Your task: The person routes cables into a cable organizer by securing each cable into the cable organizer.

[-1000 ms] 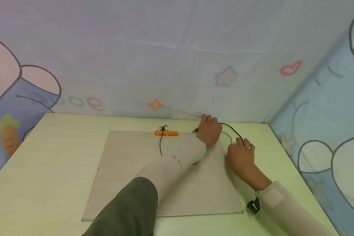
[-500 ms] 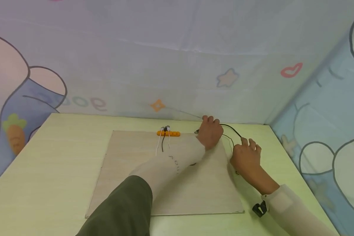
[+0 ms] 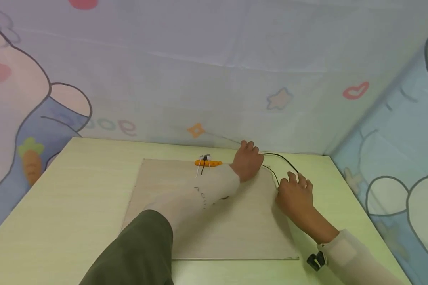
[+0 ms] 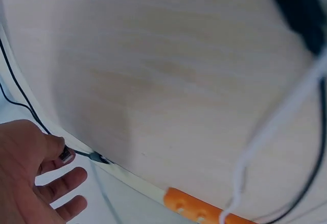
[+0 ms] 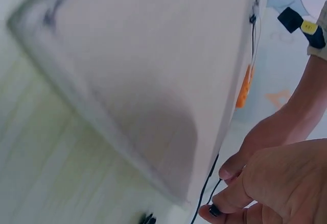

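Observation:
In the left wrist view, thumb and forefinger of my left hand point(image 4: 30, 170) pinch a dark cable plug with a metal end point(image 4: 66, 154). Close by, another black cable end point(image 4: 97, 157) lies at the edge of the pale wooden board point(image 3: 249, 233). My right hand point(image 3: 295, 196) is bent beside the board's right edge. It pinches a small black cable end point(image 5: 214, 210) between thumb and forefinger. A black cable point(image 3: 279, 156) arcs from hand to hand, with a thinner one below it. Left of my left hand point(image 3: 247, 161) sits an orange cable clip point(image 3: 214, 163).
White and black cables point(image 3: 205, 158) are seated in the left part of the orange clip. A dark object point(image 5: 148, 218) lies near the board's corner. Behind the pale table point(image 3: 42, 213) hangs a printed cloth point(image 3: 185, 91), which also covers the right side.
My left hand has moved left toward the orange clip; the dark cable end beside it is now hidden in the head view. My right hand stays nearly in place. The head view has shifted slightly.

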Demonstrator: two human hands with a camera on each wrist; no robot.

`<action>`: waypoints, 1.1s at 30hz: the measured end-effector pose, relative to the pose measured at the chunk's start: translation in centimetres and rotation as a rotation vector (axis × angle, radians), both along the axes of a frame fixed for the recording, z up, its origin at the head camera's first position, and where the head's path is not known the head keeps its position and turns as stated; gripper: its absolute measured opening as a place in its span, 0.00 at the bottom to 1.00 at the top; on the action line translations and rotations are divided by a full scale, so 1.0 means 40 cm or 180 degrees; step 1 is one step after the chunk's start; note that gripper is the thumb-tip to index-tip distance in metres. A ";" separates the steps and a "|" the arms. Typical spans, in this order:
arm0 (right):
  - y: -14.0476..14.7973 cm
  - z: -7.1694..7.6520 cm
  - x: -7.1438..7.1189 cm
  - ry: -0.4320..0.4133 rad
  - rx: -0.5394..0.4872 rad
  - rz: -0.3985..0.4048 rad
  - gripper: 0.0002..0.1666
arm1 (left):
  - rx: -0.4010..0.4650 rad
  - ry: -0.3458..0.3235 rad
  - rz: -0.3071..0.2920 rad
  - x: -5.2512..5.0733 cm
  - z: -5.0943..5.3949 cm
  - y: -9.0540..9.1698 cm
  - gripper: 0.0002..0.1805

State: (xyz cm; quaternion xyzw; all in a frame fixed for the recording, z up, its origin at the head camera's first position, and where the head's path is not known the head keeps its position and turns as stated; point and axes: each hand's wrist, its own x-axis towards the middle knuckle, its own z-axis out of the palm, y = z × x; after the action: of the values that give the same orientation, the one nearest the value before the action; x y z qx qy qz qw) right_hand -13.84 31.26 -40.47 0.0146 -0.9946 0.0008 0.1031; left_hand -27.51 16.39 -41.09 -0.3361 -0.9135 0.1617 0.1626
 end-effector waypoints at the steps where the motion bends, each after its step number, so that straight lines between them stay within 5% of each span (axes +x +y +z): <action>1: -0.007 -0.001 0.003 0.0007 0.0024 0.0026 0.10 | -0.0025 -0.0071 0.0036 -0.002 0.003 -0.007 0.19; 9: -0.053 -0.012 0.030 0.0042 0.0211 0.0278 0.09 | -0.0084 -0.0358 0.0257 -0.024 0.018 -0.045 0.22; 26: -0.126 -0.031 0.048 -0.0187 -0.0025 0.0442 0.10 | -0.0019 -0.0352 -0.0017 -0.021 0.061 -0.123 0.20; 33: -0.148 -0.040 0.048 -0.0254 -0.0046 0.0435 0.12 | 0.0162 -0.0546 -0.0122 -0.025 0.061 -0.144 0.20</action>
State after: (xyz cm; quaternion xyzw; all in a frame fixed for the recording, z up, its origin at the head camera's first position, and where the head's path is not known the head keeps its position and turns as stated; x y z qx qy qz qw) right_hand -11.94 25.36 -42.08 0.0817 -0.9945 0.0156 0.0632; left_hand -28.49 10.63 -38.65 -0.3620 -0.9212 0.1060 0.0953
